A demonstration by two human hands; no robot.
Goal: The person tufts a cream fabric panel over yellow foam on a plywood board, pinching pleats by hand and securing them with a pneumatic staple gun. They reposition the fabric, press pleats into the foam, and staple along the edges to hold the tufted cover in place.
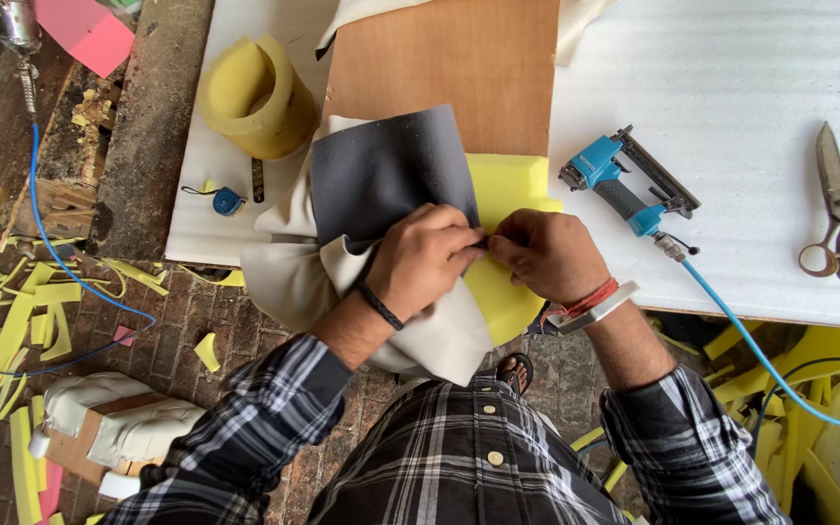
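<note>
The fabric piece [386, 170] is dark grey on one face, over a cream cloth [294, 272] and a bright yellow foam pad [507, 190]. The foam roll [255, 97] is a duller yellow. The board [459, 58] is plain brown, the desk [731, 97] white. The staple gun [624, 185] is blue with a black magazine (its hose [760, 355] a lighter blue). The scissors [836, 204] are dull rusty metal. The shirt [459, 457] is plaid in black, white and grey. Yellow foam scraps [21, 321] litter the reddish-brown brick floor [235, 360], with pink pieces [85, 29] nearby.

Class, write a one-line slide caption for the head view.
Both hands pinch a cream fabric edge over yellow foam, blue staple gun nearby.
</note>
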